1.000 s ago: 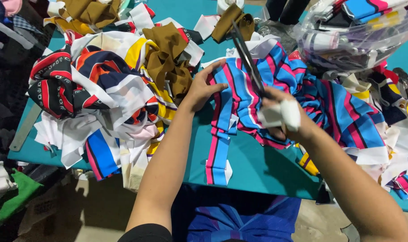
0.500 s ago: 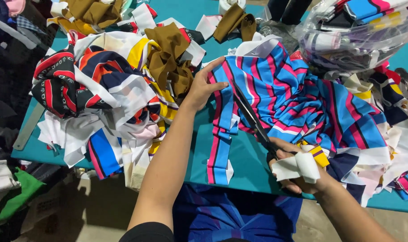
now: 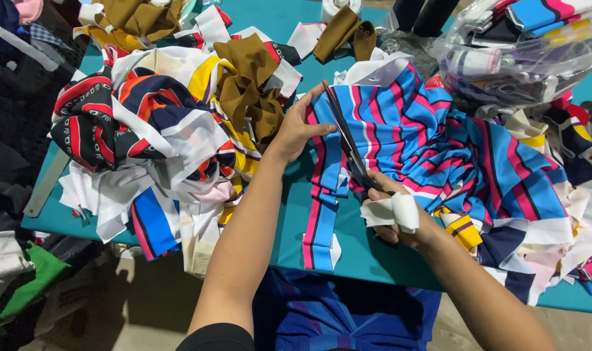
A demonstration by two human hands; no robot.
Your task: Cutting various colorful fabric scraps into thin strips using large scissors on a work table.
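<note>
A blue fabric with pink, black and white stripes (image 3: pixel 439 149) lies spread on the teal table (image 3: pixel 367 253). My left hand (image 3: pixel 302 127) presses flat on its left edge, fingers apart. My right hand (image 3: pixel 393 211), wrapped in a white cloth strip, grips black scissors (image 3: pixel 348 146) whose long blades lie along the fabric, pointing away from me toward my left fingertips. A narrow striped strip (image 3: pixel 322 221) hangs toward the near table edge, left of the scissors.
A heap of mixed scraps, striped, white and brown (image 3: pixel 172 130), fills the table's left. A clear plastic bag of fabric (image 3: pixel 523 52) sits at the back right. More scraps (image 3: pixel 569 214) crowd the right edge. Cloth lies on the floor at left (image 3: pixel 16 266).
My right hand drew the scissors back toward me, then pushed them forward again along the striped fabric. The left hand stayed pressed on the cloth.
</note>
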